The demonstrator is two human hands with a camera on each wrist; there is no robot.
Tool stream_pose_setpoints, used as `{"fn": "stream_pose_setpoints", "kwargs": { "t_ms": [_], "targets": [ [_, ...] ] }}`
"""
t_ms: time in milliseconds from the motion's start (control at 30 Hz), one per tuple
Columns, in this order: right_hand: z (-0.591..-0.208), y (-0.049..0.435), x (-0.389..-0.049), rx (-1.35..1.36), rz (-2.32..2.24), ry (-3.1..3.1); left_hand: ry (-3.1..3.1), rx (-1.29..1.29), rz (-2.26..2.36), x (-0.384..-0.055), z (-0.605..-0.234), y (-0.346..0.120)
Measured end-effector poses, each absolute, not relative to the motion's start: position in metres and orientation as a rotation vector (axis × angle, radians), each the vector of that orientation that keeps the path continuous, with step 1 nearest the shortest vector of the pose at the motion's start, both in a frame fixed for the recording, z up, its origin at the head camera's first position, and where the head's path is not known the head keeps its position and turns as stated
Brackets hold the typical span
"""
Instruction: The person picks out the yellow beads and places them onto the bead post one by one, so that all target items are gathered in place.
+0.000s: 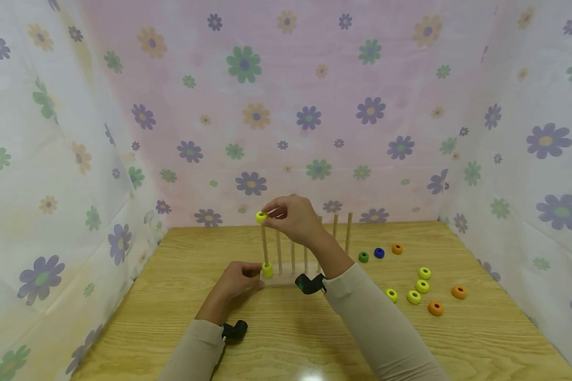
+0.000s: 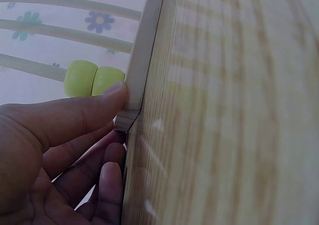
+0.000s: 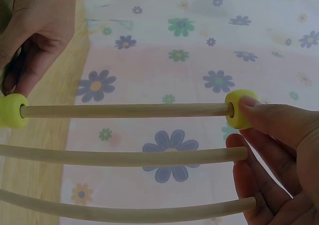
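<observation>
My right hand point(image 1: 293, 219) pinches a yellow bead point(image 1: 261, 217) between thumb and fingers. In the right wrist view, that yellow bead point(image 3: 234, 111) sits round the tip of the end peg point(image 3: 124, 110). Two yellow beads point(image 2: 80, 79) are stacked at the foot of the same peg, against the wooden base point(image 2: 144, 51). With my left hand point(image 1: 235, 279) I hold the left end of this pegged wooden stand point(image 1: 283, 279), the thumb lying on the base beside the lower beads. Several upright pegs stand in a row, partly hidden by my right hand and forearm.
On the table point(image 1: 286, 338) to the right lie several loose yellow beads point(image 1: 413, 297), orange beads point(image 1: 436, 308), a green bead point(image 1: 363, 256) and a blue bead point(image 1: 379, 253). Flowered cloth point(image 1: 286, 132) walls off the back and both sides.
</observation>
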State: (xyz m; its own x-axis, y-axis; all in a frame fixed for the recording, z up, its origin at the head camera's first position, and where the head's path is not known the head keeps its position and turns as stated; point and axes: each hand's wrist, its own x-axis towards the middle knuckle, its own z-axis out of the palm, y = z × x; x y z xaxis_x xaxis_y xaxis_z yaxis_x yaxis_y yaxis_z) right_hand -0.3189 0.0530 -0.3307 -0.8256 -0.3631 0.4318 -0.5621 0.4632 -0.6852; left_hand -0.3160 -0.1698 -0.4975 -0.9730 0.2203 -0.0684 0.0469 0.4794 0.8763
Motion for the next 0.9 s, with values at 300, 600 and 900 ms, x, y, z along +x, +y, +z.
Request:
{"fn": "stream_pose_setpoints", "kwargs": {
  "t_ms": [300,600,900],
  "targets": [
    [-0.329,0.0537,-0.3162,0.806,1.269,-2.499,2.563,0.211,1.487,-0.3155,-0.4968,-0.169],
    [-0.3307,0.0551,-0.318,0.824,1.216,-2.506,2.579,0.223,1.482,-0.3145,-0.4954,-0.169],
    [-0.3301,0.0551,-0.3165,0.843,1.202,-2.508,2.568,0.211,1.486,-0.3135,-0.4967,-0.1693]
  ]
}}
